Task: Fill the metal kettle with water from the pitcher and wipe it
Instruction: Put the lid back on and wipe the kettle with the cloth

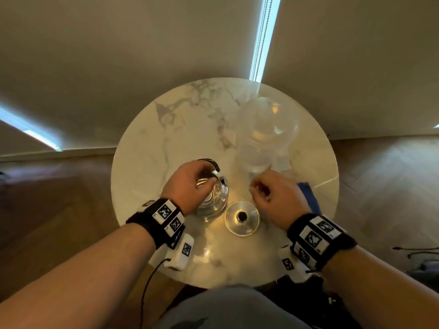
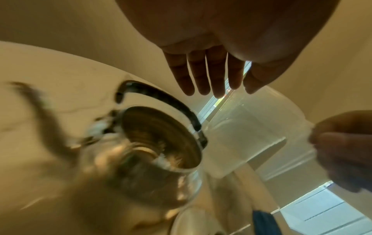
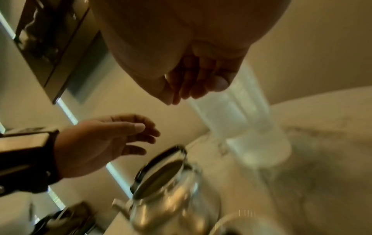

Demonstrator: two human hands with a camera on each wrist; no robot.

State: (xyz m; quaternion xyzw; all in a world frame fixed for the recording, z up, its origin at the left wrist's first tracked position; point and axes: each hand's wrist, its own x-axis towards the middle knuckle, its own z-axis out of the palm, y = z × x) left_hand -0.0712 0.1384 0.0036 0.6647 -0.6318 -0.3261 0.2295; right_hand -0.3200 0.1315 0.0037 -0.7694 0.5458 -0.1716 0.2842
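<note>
Head view: left hand (image 1: 190,184) hovered over the open mouth of the metal kettle (image 1: 213,198), fingers straight and relaxed, gripping nothing, as seen plainly from the left wrist. Right hand (image 1: 275,195) hung above the bench (image 1: 147,148) just right of the kettle, fingers loosely curled, holding nothing, near the base of the pitcher (image 1: 268,138).

Kettle stood upright on the near-left part of the round marble bench, lid off, opening facing straight up, black handle (image 2: 161,101) arched over the far side of the rim. Spout (image 3: 120,205) pointed away from the pitcher, toward the left in the right wrist view. Inside of the kettle showed bare ribbed metal; whether any water lay in it could not be told.

Lid (image 1: 241,217) lay flat on the bench just right of the kettle, black knob up. Pitcher, clear, stood upright beyond the right hand, holding water. Blue cloth (image 1: 307,193) lay partly hidden behind the right hand.
</note>
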